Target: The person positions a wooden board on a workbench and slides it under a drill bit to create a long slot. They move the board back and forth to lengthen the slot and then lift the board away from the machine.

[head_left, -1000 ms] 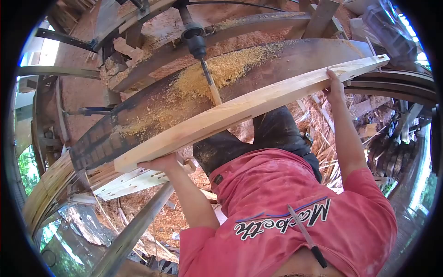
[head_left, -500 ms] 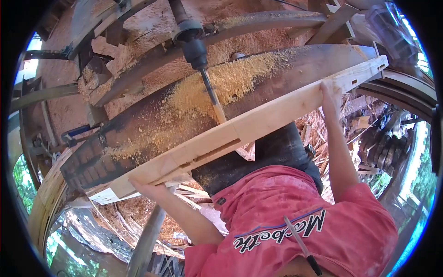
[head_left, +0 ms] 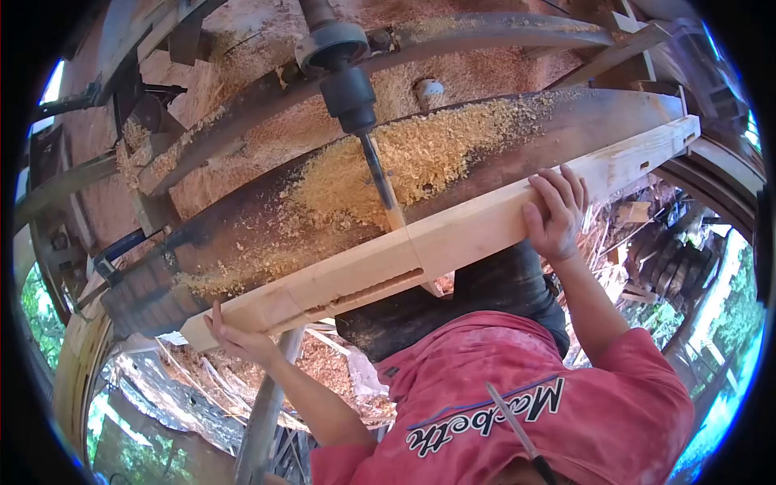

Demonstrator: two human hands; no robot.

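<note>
A pale squared wooden beam (head_left: 347,279) lies slantwise across the dark, curved-edged work table (head_left: 517,149), between me and a drill bit (head_left: 378,174). A long slot is cut in its near side, with small mortises near the far right end. The bit, held in a dark chuck (head_left: 349,95), meets or overlaps the beam's far edge; its tip is hidden. My left hand (head_left: 242,341) grips the beam's left end, fingers around it. Farther right, my right hand (head_left: 558,214) holds the beam, fingers bent over its top and thumb against the near face.
Heaped yellow wood chips (head_left: 388,166) cover the table behind the beam. A curved bar (head_left: 485,36) arches beyond it. Left of the table stands a wooden post (head_left: 81,356); a metal pipe (head_left: 263,420) rises at lower left. A pen (head_left: 517,424) hangs at my red shirt's collar.
The view has shifted a little. My right hand has moved from the beam's far right part toward the middle, fingers now over the top. My left fingers now show above the beam's end.
</note>
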